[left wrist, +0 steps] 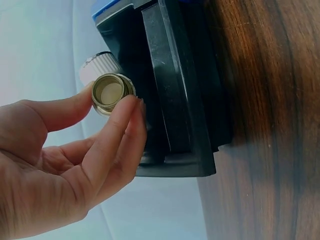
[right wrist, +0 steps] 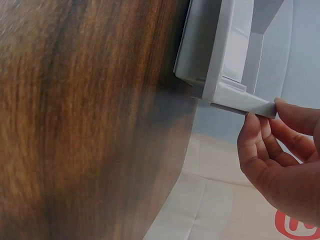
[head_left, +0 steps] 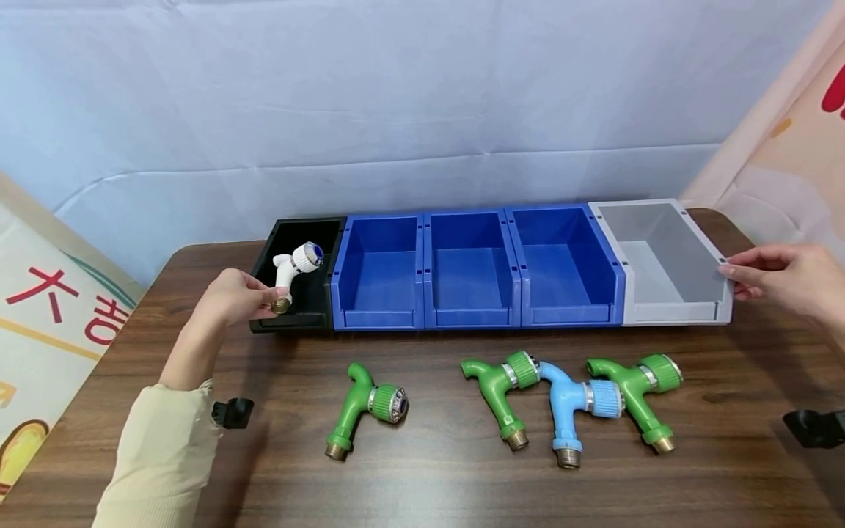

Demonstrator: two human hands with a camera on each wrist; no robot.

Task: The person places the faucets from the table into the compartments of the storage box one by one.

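Observation:
My left hand pinches a white tap by its brass threaded end, holding it over the black bin at the row's left end. In the left wrist view the tap's round brass opening faces the camera, between thumb and fingers, with the ribbed white knob behind. At the other end, my right hand grips the side rim of the grey bin between thumb and fingers. The right wrist view shows those fingertips at the rim's corner. No tap shows in the grey bin.
Three blue bins stand between the black and grey ones. In front on the wooden table lie a green tap at left, and another green tap, a light blue tap and a third green tap at right.

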